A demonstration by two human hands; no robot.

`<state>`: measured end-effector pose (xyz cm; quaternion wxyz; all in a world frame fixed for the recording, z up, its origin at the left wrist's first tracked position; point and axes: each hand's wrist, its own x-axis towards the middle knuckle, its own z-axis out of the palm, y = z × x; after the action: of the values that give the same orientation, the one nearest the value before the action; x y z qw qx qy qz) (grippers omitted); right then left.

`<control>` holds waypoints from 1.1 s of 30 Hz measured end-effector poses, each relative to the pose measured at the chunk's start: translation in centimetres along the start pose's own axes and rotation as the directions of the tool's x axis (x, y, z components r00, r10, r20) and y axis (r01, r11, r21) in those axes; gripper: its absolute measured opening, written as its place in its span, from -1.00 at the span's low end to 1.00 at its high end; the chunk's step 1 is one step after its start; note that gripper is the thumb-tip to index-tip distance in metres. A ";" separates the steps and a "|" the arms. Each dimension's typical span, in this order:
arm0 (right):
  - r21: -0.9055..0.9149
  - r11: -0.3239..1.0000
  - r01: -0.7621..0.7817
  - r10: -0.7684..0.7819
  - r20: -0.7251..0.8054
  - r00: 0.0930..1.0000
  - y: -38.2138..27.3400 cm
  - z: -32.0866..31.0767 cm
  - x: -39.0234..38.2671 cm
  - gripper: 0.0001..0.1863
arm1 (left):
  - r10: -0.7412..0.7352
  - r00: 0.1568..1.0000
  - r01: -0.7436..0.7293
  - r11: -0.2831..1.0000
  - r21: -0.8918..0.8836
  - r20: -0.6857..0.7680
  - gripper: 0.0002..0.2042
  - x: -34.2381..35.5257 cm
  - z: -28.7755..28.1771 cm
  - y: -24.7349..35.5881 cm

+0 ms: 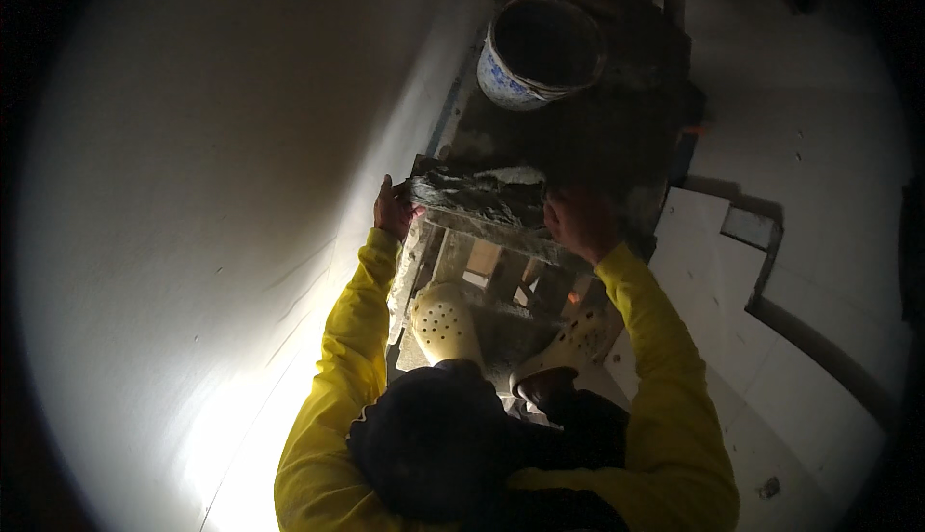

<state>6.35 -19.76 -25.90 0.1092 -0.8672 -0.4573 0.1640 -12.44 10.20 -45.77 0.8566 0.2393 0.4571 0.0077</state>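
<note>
A long narrow strip point(472, 195), its top smeared with wet grey mortar, lies crosswise in front of me. At its left end, the fingers of my left hand point(390, 208) are closed on the edge. My right hand point(584, 222) is closed at the strip's right end. Shadow hides whether its fingers hold the strip itself or a small tool over it. Beyond the strip, a whitish bucket point(506, 84) with blue marks and a dirty rim stands on a dark, stained platform point(607, 137).
A pale wall point(212, 175) rises close along my left. Below the strip are wooden slats point(453, 257) with gaps, beside my pale perforated clogs point(445, 325). To the right, lower down, lie large pale slabs point(699, 243) with a stepped edge and a small block point(747, 227).
</note>
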 end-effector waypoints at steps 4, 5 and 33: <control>-0.236 0.970 0.062 -0.097 -0.136 0.986 -1.5 3.1 -5.0 -0.82 | -0.028 0.999 0.028 1.000 0.003 -0.015 -0.39 0.1 0.5 -0.1; -0.240 0.969 0.061 -0.111 -0.201 0.973 -1.9 3.3 -5.7 -0.79 | -0.035 0.999 0.035 0.999 0.008 -0.016 -0.40 -0.1 0.1 -0.1; 0.145 0.916 -0.375 0.322 0.294 0.900 -1.4 0.2 -5.0 -0.76 | -0.052 0.994 0.063 0.991 0.117 -0.095 -0.33 -0.6 0.6 0.5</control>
<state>2.59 -23.10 -24.66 0.1016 -0.8904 -0.2858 0.3395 -12.22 10.31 -44.82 0.8187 0.2764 0.5022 -0.0335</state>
